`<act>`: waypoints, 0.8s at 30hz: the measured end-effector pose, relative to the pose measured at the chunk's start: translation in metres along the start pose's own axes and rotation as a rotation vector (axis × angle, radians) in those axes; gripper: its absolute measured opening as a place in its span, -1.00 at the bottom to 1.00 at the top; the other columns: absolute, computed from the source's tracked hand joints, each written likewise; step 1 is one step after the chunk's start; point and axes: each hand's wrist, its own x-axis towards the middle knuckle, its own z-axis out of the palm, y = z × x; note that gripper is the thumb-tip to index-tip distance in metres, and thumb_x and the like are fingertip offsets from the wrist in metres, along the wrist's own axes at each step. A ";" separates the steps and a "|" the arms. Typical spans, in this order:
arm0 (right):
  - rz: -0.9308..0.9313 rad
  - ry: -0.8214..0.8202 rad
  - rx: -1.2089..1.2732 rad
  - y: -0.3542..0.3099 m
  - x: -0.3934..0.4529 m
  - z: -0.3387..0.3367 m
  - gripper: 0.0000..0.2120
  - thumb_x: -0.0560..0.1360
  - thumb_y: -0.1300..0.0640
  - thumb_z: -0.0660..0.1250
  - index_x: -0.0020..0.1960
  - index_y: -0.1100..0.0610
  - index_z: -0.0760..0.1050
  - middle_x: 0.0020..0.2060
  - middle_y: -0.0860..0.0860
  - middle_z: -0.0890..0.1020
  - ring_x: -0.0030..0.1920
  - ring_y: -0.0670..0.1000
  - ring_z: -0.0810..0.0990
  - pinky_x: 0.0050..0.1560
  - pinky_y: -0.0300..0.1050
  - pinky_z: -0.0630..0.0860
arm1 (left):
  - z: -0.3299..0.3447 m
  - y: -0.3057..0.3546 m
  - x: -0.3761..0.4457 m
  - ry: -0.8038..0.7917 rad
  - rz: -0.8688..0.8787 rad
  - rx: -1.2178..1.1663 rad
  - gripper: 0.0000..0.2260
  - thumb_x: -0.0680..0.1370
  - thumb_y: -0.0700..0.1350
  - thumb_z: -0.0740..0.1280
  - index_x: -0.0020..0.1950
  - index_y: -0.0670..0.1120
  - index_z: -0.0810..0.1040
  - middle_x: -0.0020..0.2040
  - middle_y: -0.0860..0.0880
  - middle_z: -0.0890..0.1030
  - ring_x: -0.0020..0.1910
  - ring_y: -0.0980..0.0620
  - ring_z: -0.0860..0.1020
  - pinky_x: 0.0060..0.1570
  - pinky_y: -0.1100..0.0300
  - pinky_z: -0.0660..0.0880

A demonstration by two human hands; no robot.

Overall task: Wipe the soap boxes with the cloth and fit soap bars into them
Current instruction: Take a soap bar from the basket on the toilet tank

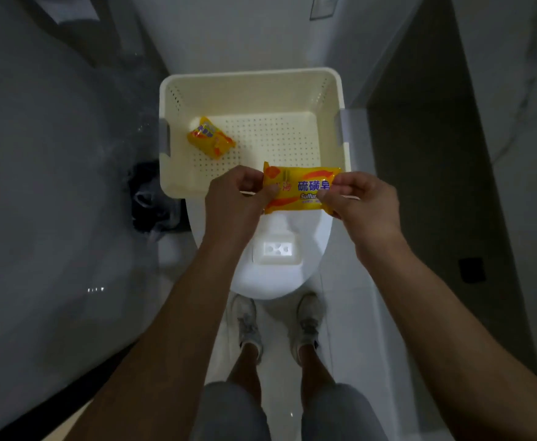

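An empty white soap box (277, 251) sits on the closed toilet lid (276, 281); above it, left hand (233, 198) and right hand (361, 202) pinch opposite ends of a wrapped soap bar (296, 190) (yellow wrapper), while a second wrapped bar (210, 137) lies in the cream basket (251, 79) beyond.

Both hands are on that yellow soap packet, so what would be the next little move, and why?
Probably tear the wrapper open. Both the left hand and right hand pinch the still-sealed soap packet, and the white soap box on the toilet lid below sits open and empty.
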 end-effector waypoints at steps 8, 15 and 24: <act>0.083 0.005 -0.138 0.069 -0.002 0.007 -0.79 0.36 0.27 0.56 -0.25 0.03 0.58 -0.28 0.00 0.66 -0.19 0.07 0.68 -0.01 0.15 0.66 | 0.018 -0.063 -0.032 0.055 -0.132 0.077 -0.90 0.41 -0.07 0.53 -0.16 0.08 0.63 -0.20 0.05 0.66 -0.15 0.01 0.66 -0.07 -0.12 0.63; 0.273 -0.007 -0.189 0.130 0.017 0.044 -0.76 0.35 0.27 0.58 -0.26 0.01 0.58 -0.20 0.03 0.68 -0.02 0.14 0.69 0.15 0.08 0.61 | 0.038 -0.118 -0.032 0.133 -0.239 0.328 -0.86 0.48 -0.13 0.46 0.02 -0.11 0.70 -0.07 -0.05 0.70 -0.04 -0.04 0.64 -0.05 0.23 0.47; 0.313 -0.055 -0.402 0.155 0.035 0.067 -0.65 0.43 0.19 0.50 0.22 0.09 0.64 0.17 0.06 0.67 0.18 0.08 0.62 0.15 -0.21 0.46 | 0.056 -0.146 -0.011 0.095 -0.267 0.574 -0.83 0.56 -0.11 0.36 0.09 -0.05 0.69 0.01 -0.06 0.69 -0.01 -0.05 0.62 -0.20 0.22 0.39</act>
